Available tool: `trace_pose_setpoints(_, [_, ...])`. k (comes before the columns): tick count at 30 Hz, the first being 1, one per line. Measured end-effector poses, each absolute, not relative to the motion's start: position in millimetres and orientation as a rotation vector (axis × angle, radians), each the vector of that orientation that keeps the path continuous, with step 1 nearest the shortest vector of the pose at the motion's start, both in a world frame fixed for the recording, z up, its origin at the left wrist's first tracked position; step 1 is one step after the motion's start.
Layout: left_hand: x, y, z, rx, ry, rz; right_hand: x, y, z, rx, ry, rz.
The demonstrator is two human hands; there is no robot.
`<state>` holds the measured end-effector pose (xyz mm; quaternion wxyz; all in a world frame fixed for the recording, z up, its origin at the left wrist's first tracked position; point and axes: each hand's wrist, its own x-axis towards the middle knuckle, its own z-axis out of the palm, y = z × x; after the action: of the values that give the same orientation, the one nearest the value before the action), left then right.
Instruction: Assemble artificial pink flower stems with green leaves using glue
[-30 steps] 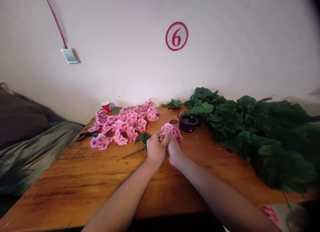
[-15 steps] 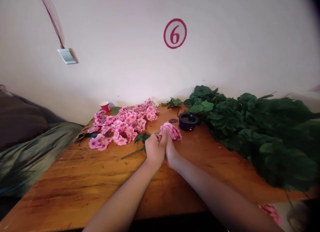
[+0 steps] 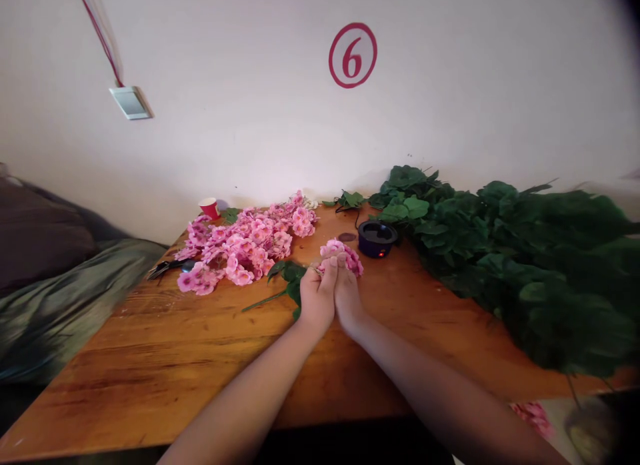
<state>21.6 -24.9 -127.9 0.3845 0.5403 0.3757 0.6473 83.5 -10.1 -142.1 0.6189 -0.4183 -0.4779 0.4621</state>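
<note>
A: What do we see nearest to us?

B: Two bare forearms reach in over the wooden worktop [image 3: 200, 358]. Below its near edge, at the right, we note some pink blooms [image 3: 533, 418].

A: And the hands?

B: The left hand [image 3: 317, 301] and right hand [image 3: 349, 297] are pressed together above the middle of the worktop, thumbs side by side. The fingers are closed, with a pink flower cluster [image 3: 355, 259] held between the two hands and showing just beyond the thumbs. We cannot tell where each fingertip lies, since the far side is hidden.

A: What lies beside them?

B: A leafy green sprig [image 3: 293, 273] adjoins the left hand, its bare stem pointing left; we cannot tell whether that hand grips it. At the right spreads a large heap of green leaves [image 3: 500, 245].

A: And farther back?

B: Left of the hands we find a dark-handled tool [image 3: 170, 268] next to a pile of pink flowers [image 3: 253, 245]. Beyond the right hand stands a dark round pot [image 3: 377, 239] with a red light, near a brownish disc [image 3: 347, 237]. A red paper cup [image 3: 209, 208] stands behind the pile. On the wall [image 3: 240, 65] we read a circled red "6" [image 3: 352, 57].
</note>
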Motion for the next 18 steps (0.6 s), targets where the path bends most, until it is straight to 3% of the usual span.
trace_pose_setpoints(11, [25,-25,-125,1.148,0.722,1.510,87,-10,-138,-0.989,-0.966,1.091])
trace_pose_setpoints(18, [8,-6,-125,1.080,0.719,1.644,96,5,-134,-0.927,-0.758,1.067])
